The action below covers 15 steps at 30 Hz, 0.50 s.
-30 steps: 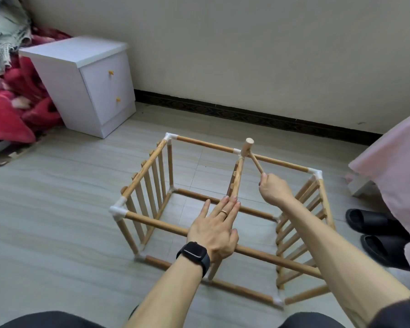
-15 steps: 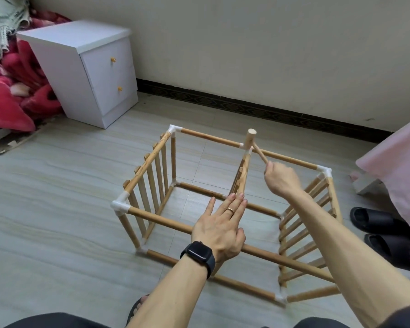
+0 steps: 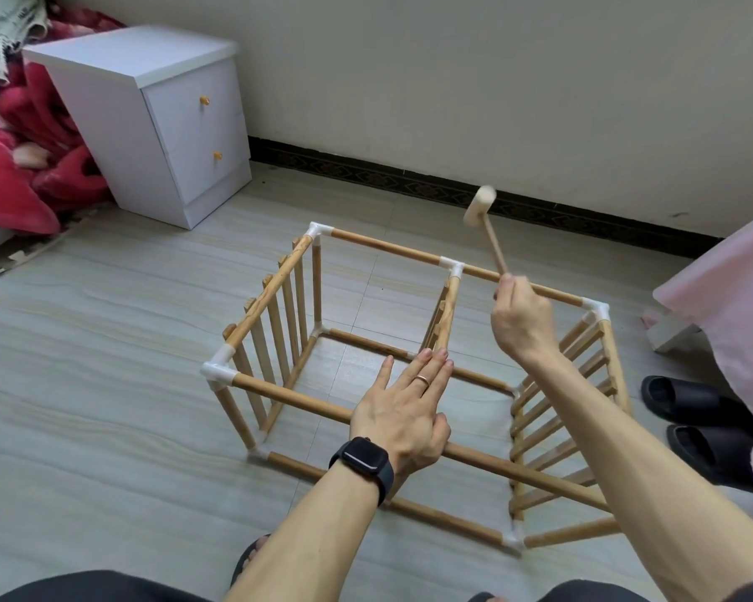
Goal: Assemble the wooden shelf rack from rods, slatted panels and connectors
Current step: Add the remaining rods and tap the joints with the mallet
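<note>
Head view: mallet (image 3: pixel 488 235) tilted, head up-left

The pale tiled floor (image 3: pixel 105 384) carries the wooden rack frame (image 3: pixel 292 398) at its middle, a white cabinet (image 3: pixel 183 119) toward the far left, red bedding (image 3: pixel 14 184) along the left edge and black slippers (image 3: pixel 687 406) at the right edge.

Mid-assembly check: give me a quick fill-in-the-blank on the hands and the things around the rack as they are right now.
1. The right hand holds a wooden ____ in the air above the far rail of the rack.
2. The left hand lies flat on the rack, and its wrist wears a black ____.
3. The white cabinet has ____ drawers.
4. A pair of black ____ sits to the right of the rack.
Missing words: mallet; watch; two; slippers.
</note>
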Each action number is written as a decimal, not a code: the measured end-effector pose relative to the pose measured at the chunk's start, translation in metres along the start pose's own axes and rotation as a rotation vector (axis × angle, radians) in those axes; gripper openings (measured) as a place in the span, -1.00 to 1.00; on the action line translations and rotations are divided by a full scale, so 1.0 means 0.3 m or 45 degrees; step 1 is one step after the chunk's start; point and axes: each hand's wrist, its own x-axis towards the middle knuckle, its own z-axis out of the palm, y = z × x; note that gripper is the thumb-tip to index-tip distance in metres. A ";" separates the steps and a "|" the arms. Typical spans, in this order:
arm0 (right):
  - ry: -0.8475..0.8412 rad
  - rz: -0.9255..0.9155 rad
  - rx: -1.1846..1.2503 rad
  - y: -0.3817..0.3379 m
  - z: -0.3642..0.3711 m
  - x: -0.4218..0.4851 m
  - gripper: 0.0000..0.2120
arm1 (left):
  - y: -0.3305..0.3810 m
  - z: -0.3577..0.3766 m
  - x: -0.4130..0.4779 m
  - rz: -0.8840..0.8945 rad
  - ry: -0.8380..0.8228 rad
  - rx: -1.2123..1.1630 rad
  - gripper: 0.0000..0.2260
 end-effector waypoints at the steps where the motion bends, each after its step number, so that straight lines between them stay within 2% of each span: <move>1: 0.115 -0.077 0.125 -0.003 -0.003 -0.007 -0.64 | 0.001 0.000 0.000 0.003 -0.006 -0.005 -0.37; 3: 0.219 -0.156 0.184 -0.001 0.009 -0.023 -0.67 | 0.001 0.004 0.000 -0.002 0.006 0.001 -0.37; 4: 0.154 -0.113 0.106 0.006 0.021 -0.029 -0.65 | 0.001 0.004 0.000 -0.005 0.010 0.006 -0.37; 7: -0.290 0.173 -0.429 0.038 0.052 -0.031 -0.59 | 0.002 0.006 0.002 -0.004 0.016 0.017 -0.38; 8: -0.306 0.209 -0.452 0.042 0.056 -0.028 -0.58 | 0.001 0.009 0.002 -0.004 0.014 0.015 -0.38; 12: -0.171 0.199 -0.169 0.018 0.019 -0.050 -0.57 | 0.001 0.013 0.019 -0.005 0.024 0.021 -0.40; 15: -0.124 0.259 0.140 0.021 -0.047 -0.118 -0.70 | 0.010 0.016 0.064 -0.019 0.032 0.024 -0.41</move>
